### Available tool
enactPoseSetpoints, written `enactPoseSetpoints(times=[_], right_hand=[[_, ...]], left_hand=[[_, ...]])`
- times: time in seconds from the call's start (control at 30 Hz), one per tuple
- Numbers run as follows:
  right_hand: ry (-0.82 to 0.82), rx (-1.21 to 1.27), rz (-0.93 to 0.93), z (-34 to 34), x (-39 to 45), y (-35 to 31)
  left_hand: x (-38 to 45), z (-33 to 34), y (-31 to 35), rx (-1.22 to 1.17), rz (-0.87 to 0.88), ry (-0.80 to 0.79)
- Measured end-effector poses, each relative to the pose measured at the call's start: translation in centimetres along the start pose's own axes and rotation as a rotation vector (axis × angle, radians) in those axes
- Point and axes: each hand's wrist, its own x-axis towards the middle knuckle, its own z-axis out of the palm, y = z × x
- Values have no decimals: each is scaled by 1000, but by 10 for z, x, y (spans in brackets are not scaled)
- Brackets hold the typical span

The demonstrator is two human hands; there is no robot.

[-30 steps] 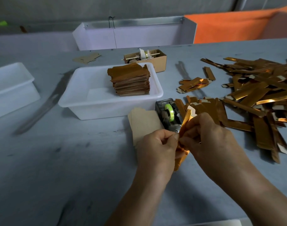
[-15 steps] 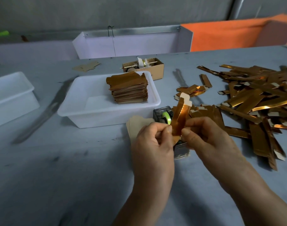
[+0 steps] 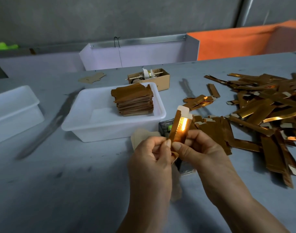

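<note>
Both the left hand [image 3: 150,158] and the right hand [image 3: 200,150] pinch the lower end of a gold card strip [image 3: 179,128], holding it nearly upright above the tape dispenser [image 3: 165,126], just right of the white tub [image 3: 93,132] of stacked strips [image 3: 133,100].

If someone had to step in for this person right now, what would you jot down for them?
Hands: the left hand and right hand both pinch one gold strip, held upright above the table.
Done, it seems: a stack of gold pieces in the white tub.
Left, likely: the loose pile on the table's right side.
A tape dispenser sits just behind the strip.
</note>
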Motion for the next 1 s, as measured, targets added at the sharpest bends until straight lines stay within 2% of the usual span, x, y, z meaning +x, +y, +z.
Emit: enactPoseSetpoints(times=[0.13, 0.37, 0.5, 0.6, 0.77, 0.9, 1.0], right_hand=[[-29, 100, -15, 3, 10, -3], [-19, 21, 30, 1, 22, 1], [-14, 55, 75, 1, 20, -7], [-16, 79, 134, 0, 21, -10], [-7, 72, 110, -1, 21, -10], [23, 43, 45, -1, 17, -7], [65, 22, 19, 1, 14, -4]], left_hand=[[11, 0, 3, 0, -5, 30], [23, 9, 4, -68, -111, 27], [23, 13, 8, 10, -84, 47], [22, 14, 10, -30, -93, 42], [26, 11, 8, -168, -193, -49], [30, 5, 7, -307, -339, -154], [30, 5, 8, -269, -316, -198]])
